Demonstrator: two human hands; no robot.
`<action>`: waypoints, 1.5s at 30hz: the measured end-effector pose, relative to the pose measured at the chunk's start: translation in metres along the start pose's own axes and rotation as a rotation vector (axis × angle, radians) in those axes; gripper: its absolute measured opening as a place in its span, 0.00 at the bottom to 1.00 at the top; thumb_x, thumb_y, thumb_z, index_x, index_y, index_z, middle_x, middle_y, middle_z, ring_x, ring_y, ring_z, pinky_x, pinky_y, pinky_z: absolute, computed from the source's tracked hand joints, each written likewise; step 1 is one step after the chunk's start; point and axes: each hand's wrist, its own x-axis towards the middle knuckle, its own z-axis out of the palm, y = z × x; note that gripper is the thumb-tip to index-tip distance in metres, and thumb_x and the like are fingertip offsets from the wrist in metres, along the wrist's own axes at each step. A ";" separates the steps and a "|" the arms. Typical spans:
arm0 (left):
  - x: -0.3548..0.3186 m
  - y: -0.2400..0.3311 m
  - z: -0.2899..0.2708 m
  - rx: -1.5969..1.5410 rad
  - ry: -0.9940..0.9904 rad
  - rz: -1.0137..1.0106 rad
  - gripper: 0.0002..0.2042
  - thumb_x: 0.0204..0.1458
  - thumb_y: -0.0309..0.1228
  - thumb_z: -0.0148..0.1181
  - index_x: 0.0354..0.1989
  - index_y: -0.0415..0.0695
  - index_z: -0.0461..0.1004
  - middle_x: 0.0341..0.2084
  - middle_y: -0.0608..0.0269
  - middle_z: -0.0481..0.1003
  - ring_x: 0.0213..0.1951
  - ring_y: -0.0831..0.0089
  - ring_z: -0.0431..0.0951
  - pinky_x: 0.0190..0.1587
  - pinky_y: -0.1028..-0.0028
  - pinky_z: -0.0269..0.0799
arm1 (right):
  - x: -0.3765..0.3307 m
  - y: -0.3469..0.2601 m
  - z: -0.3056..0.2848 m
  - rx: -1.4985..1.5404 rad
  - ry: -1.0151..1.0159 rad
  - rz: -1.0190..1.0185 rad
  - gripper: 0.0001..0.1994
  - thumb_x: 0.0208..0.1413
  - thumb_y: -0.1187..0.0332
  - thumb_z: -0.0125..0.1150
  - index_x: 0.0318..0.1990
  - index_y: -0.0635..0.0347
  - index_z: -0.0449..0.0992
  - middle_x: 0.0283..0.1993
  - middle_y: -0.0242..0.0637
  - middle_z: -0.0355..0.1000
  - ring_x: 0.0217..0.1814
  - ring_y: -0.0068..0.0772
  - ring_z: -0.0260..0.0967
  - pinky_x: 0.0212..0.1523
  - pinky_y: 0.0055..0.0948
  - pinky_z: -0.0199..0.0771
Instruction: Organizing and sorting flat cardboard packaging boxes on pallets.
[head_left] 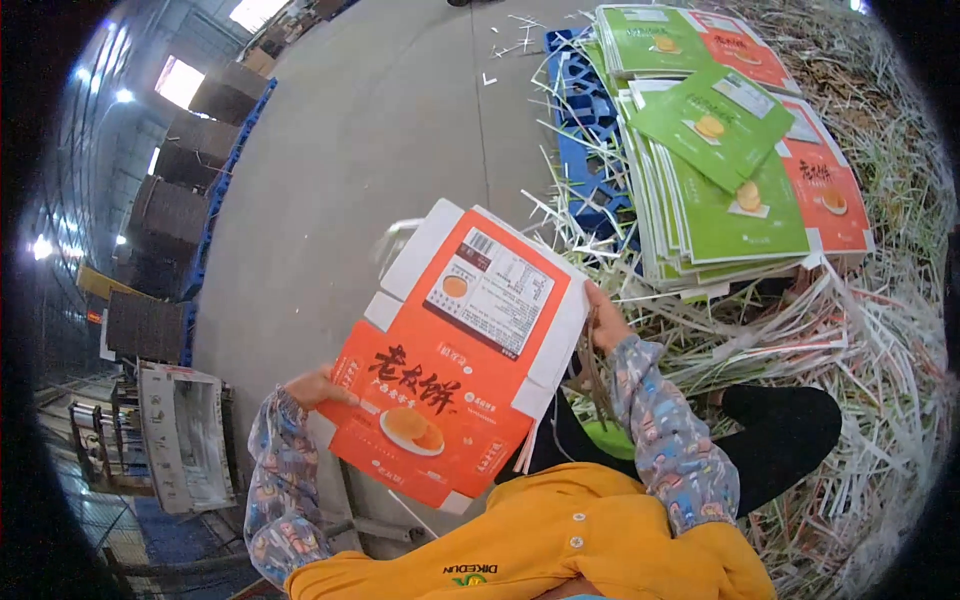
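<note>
An orange-red and white flat box blank [450, 350], printed with round pastries and a label panel, is held up in front of my body, tilted. My left hand [325, 388] grips its lower left edge, with the thumb lying over the printed face. At the upper right edge my right hand [604, 318] holds the white side flap, its fingers partly hidden behind the card. More white card edges show beneath the blank's lower right side, so it may be several sheets; how many I cannot tell.
Stacks of green and orange box blanks [745, 215] lie on a blue plastic pallet [590, 140] at the right. Paper trim strips [800, 350] heap around them and near my legs. Stacked dark cardboard [165, 215] lines the left side, beyond the grey floor [370, 120]. A metal-framed cart [190, 435] stands lower left.
</note>
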 end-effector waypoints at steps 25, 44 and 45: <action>0.006 -0.004 -0.007 0.039 0.094 -0.012 0.24 0.35 0.22 0.61 0.46 0.39 0.65 0.37 0.63 0.71 0.39 0.73 0.71 0.44 0.72 0.66 | -0.095 -0.190 0.109 -1.177 0.438 -0.725 0.14 0.46 0.57 0.58 0.30 0.59 0.69 0.20 0.27 0.64 0.18 0.16 0.58 0.16 0.15 0.55; 0.000 0.034 0.008 -0.158 0.215 0.401 0.27 0.32 0.16 0.56 0.47 0.36 0.62 0.41 0.57 0.69 0.42 0.68 0.71 0.40 0.72 0.69 | -0.463 -0.419 0.064 -1.545 0.629 -0.947 0.12 0.53 0.59 0.47 0.32 0.59 0.69 0.16 0.28 0.60 0.14 0.17 0.54 0.13 0.16 0.51; 0.005 0.046 0.015 -0.216 0.252 0.464 0.26 0.33 0.17 0.55 0.48 0.37 0.61 0.41 0.57 0.69 0.42 0.68 0.71 0.39 0.72 0.69 | -0.495 -0.427 0.051 -1.601 0.719 -0.906 0.12 0.53 0.59 0.47 0.32 0.59 0.69 0.16 0.27 0.60 0.14 0.17 0.55 0.13 0.16 0.51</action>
